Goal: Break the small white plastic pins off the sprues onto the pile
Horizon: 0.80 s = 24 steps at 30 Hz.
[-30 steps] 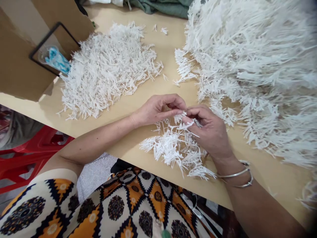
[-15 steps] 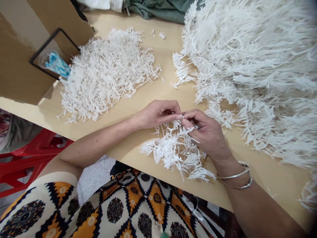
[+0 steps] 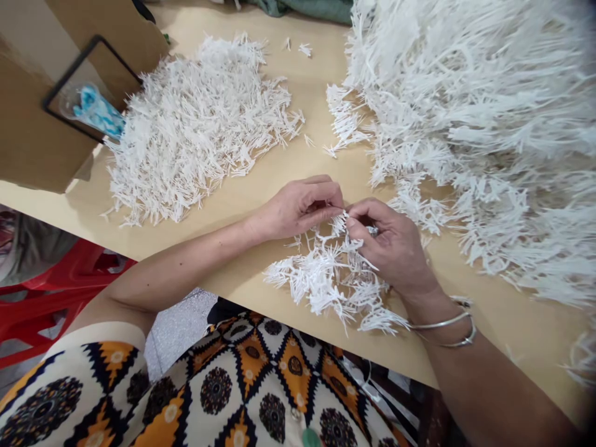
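Note:
My left hand [image 3: 305, 206] is closed, thumb and forefinger pinched on a small white branching sprig whose tip [image 3: 343, 215] shows between the two hands. My right hand [image 3: 388, 242] is closed as well, its thumb and forefinger pinching white strands of the same kind right beside the left fingertips. Below them, a tangled bunch of white sprigs [image 3: 326, 276] lies on the table near its front edge, partly under my right hand. Where exactly the fingers grip is partly hidden.
On the tan table [image 3: 233, 214], a loose pile of short white sprigs [image 3: 200, 124] lies at left and a larger heap of long ones [image 3: 484, 124] at right. A cardboard box [image 3: 41, 143] with a clear cup of blue-white material [image 3: 100, 112] in a black frame stands far left. Red stools [image 3: 60, 292] are below.
My view has shifted slightly, so the piles sit a little higher. The hands stay close together, with the fingertips slightly moved and more of the white tip showing between them.

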### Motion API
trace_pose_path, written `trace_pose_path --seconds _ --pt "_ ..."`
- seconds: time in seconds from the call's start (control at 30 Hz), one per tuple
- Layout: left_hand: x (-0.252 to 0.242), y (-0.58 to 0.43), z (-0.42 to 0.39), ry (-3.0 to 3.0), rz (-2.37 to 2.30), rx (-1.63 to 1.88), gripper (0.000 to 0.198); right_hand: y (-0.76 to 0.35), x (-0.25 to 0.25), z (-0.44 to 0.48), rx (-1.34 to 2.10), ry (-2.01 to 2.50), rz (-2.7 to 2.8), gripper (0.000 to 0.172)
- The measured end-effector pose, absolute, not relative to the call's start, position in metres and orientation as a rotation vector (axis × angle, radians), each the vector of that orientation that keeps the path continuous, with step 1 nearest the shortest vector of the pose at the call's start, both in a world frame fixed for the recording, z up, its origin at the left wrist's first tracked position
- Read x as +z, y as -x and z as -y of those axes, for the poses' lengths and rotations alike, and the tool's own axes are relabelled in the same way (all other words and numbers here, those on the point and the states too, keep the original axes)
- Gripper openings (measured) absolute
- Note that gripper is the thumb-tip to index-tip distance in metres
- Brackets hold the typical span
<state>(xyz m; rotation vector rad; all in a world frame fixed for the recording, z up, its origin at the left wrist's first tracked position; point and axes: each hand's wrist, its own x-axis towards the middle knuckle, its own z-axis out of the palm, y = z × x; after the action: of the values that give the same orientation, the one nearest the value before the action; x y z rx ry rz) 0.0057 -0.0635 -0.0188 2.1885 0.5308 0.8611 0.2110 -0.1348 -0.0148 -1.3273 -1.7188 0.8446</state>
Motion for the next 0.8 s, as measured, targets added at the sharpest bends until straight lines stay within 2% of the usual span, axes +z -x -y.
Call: trace_pose_path --seconds 0.2,0.3,0.47,0.63,0.8 --pt "-0.029 -0.005 0.054 -2.113 -0.884 1.072 0.018 -0.210 -0.016 0.140 0.852 1.340 1.803 0.010" --pt "-0.033 -0.003 0.050 -2.020 -1.024 1.067 0.016 -0.206 -0.016 0.143 0.867 1.355 1.734 0.007" --pt "-0.022 -0.001 0.055 -2.221 -0.808 1.003 0.030 -0.206 -0.018 0.144 0.818 1.410 1.612 0.004" --pt "-0.014 -0.002 0.060 -2.371 -0.657 0.834 0.030 -0.208 -0.019 0.144 0.762 1.436 1.588 0.005" --pt "-0.021 -0.005 0.058 -2.336 -0.573 0.863 0.027 -0.207 -0.019 0.142 0.718 1.455 1.610 0.004"
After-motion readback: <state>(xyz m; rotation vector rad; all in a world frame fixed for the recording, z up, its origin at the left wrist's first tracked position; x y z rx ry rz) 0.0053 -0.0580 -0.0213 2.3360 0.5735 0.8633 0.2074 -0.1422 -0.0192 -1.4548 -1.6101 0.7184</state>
